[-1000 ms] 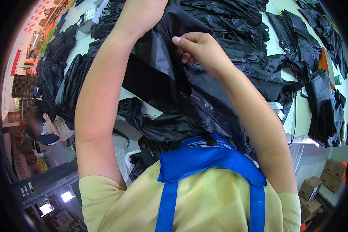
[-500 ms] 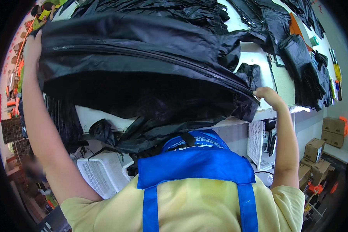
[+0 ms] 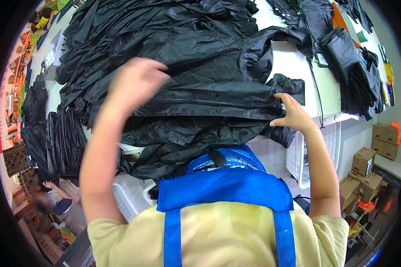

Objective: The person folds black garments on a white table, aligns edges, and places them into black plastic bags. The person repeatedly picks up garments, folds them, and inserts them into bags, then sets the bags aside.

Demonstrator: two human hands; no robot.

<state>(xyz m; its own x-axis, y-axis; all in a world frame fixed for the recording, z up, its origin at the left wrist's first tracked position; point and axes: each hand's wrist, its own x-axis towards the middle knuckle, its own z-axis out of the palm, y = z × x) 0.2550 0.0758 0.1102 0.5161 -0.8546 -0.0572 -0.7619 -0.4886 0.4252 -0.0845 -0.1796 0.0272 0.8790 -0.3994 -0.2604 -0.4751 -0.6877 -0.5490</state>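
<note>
A black jacket-like garment of thin shiny fabric lies across the worktable in front of me, its long front flap with snap buttons running left to right. Over its left part hovers my left hand, blurred by motion, fingers stretched toward the right with nothing visible in them. My right hand is at the flap's right end, thumb and fingers spread apart around the edge and touching the cloth. More black fabric hangs over the table's near edge.
Black garments are heaped at the back, with folded ones on the right. White plastic baskets stand below the table. Cardboard boxes are stacked at the right. Another person is at the lower left.
The zipped edge, held stretched between both hands, has come down flat on the table. My left hand has let go and moved right; my right hand has loosened its pinch.
</note>
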